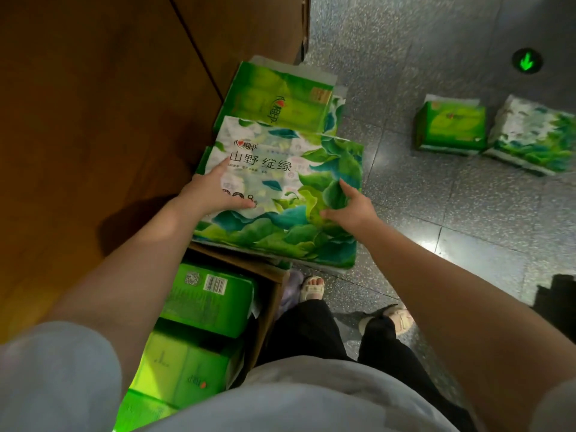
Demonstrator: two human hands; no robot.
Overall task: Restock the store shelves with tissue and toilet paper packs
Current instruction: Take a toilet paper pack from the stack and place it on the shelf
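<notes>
A large white-and-green leaf-print tissue pack (280,194) lies flat on a stack beside a wooden shelf unit. My left hand (215,190) rests on its left side with fingers spread, thumb pointing across the print. My right hand (349,207) pinches the plastic wrap at the pack's right side with curled fingers. Behind it sits a plain green tissue pack (280,98). Below my arms, an open cardboard box (271,294) holds several bright green packs (208,297).
The wooden shelf unit (93,104) fills the left. Two smaller packs, one green (450,126) and one leaf-print (533,135), lie on the grey speckled floor (436,213) at right. A green arrow marker (526,61) glows on the floor. My feet in sandals stand beside the box.
</notes>
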